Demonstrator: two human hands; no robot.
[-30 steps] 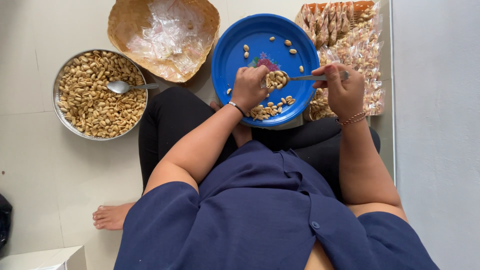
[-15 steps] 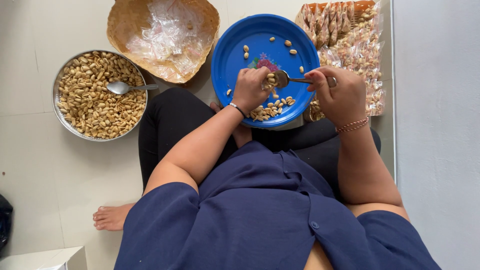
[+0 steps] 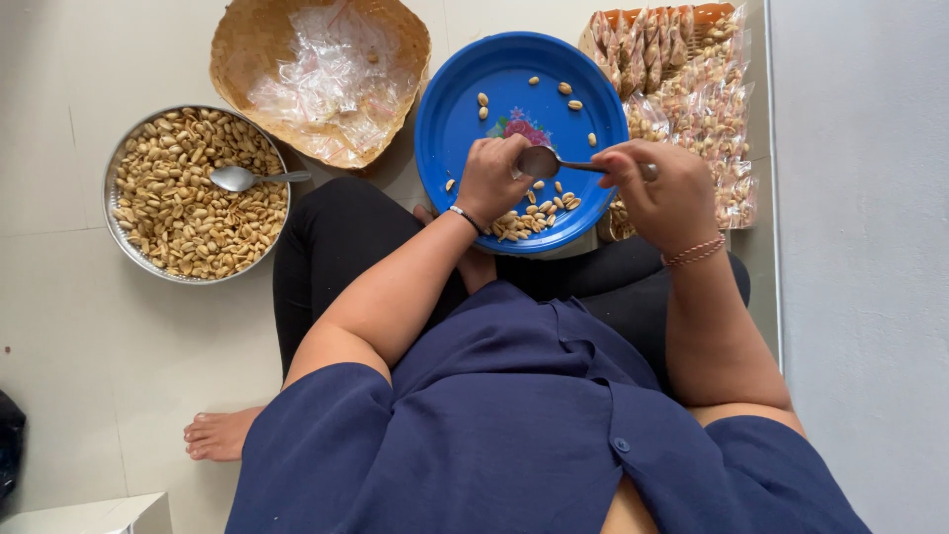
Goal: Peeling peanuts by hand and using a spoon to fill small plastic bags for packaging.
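A pale tiled floor (image 3: 89, 326) carries everything here, with a grey wall running up the right side, and the person sits on it with dark-trousered legs folded under a blue plate (image 3: 465, 119). The right hand (image 3: 664, 193) is closed around the handle of a metal spoon (image 3: 542, 161), whose bowl points left across the plate toward the left hand (image 3: 491, 178). That hand is curled with its fingertips pinched together just at the spoon's bowl; what it pinches is too small to make out. Under both hands a loose heap of peanuts (image 3: 529, 216) lies on the near part of the plate, with a few stray ones scattered toward its far rim around a printed flower. The plate looks like smooth glossy plastic, round and shallow. To the right, touching its edge, a stack of small clear filled packets (image 3: 697, 119) spills from an orange tray, suggesting a good share of the packing is done. Much seems left, judging by the round metal bowl (image 3: 121, 163) on the left, nearly full of tan, matte peanuts with a second spoon (image 3: 242, 179) resting on top. Behind, a woven basket (image 3: 237, 40) holds crinkled empty plastic bags (image 3: 326, 79).
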